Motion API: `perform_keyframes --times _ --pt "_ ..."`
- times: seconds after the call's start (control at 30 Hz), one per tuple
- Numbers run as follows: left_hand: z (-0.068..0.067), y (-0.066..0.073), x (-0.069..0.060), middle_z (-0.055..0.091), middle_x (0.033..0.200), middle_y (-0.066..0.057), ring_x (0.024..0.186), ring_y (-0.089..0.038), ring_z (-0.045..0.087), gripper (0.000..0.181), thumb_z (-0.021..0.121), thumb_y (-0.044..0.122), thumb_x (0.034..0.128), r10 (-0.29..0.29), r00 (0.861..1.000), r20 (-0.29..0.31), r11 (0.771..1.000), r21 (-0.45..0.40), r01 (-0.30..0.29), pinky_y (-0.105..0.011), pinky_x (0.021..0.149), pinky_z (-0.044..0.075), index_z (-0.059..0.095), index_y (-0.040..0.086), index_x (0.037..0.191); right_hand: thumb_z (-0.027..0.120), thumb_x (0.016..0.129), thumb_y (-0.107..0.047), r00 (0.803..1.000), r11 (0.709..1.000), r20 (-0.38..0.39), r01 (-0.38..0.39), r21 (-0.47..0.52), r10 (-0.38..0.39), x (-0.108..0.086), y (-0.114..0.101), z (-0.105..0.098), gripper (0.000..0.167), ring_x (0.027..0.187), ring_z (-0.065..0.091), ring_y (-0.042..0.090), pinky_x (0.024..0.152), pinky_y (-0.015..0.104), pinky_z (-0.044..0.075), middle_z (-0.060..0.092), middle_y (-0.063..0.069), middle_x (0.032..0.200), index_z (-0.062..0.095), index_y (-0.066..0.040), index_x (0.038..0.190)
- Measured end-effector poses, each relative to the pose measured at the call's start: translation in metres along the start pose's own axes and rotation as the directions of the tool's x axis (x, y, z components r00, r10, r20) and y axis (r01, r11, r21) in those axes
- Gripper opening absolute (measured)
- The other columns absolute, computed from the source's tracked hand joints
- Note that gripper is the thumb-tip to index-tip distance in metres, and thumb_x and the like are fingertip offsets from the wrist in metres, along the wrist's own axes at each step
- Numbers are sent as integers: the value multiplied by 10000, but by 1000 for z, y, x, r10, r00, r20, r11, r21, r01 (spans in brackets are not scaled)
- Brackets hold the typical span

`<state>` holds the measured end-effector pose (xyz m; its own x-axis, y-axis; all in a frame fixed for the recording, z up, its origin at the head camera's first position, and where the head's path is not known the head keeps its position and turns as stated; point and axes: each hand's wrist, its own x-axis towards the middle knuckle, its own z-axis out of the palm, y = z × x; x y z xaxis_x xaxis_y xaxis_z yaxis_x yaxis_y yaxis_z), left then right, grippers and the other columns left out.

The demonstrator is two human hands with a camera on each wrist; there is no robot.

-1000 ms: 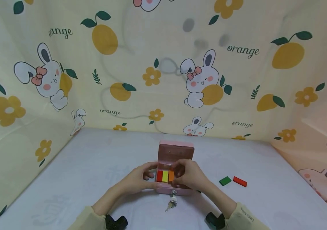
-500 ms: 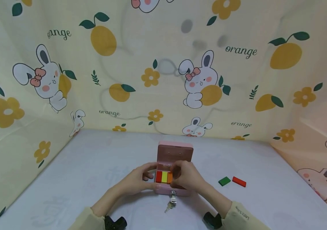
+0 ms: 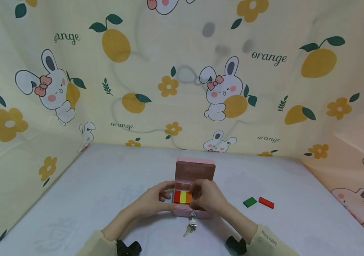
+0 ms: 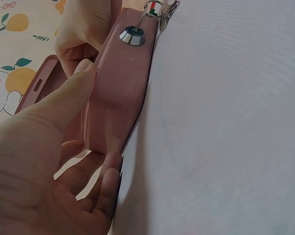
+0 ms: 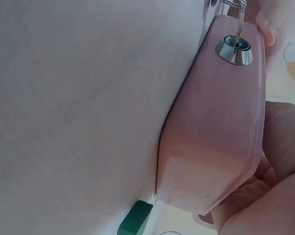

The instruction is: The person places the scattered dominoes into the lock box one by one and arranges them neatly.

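A pink lockbox stands with its lid raised, a key in its front lock. My left hand grips the box's left end, thumb at the front rim and fingers round the side. Inside, a red block, a yellow block and an orange block lie side by side at the left. My right hand reaches into the box and pinches the orange block at its right side; its fingertips are partly hidden. The right wrist view shows the box's outer wall instead of the blocks.
To the right on the white tabletop lie a green block and a loose red block. Another green block lies close to the box's right end. More keys hang in front. A printed cloth rises behind.
Over the last second my right hand has shifted slightly left, bringing the orange block against the yellow one. In the last half second little moves. My left hand keeps its grip.
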<state>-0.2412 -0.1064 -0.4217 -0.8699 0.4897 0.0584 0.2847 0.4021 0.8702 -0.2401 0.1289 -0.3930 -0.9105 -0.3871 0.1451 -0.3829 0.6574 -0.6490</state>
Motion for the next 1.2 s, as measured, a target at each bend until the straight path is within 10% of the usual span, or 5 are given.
perform_keyframes --times 0.9,1.2 --pt "-1 4 -2 515 1394 4 1074 -186 544 786 813 414 805 -22 1000 -8 1000 20 22 -418 914 464 455 192 1468 854 757 -87 993 975 -85 -57 215 77 -24 -4 -38 297 793 603 225 660 324 539 674 63 944 726 -105 1025" --pt "1 3 0 529 1370 20 1064 -179 544 800 818 456 784 -44 999 -19 998 37 45 -420 909 470 464 225 1462 884 728 -131 945 909 -159 -217 357 288 -55 0 -59 370 800 624 219 661 295 508 699 62 1020 721 -75 1055"
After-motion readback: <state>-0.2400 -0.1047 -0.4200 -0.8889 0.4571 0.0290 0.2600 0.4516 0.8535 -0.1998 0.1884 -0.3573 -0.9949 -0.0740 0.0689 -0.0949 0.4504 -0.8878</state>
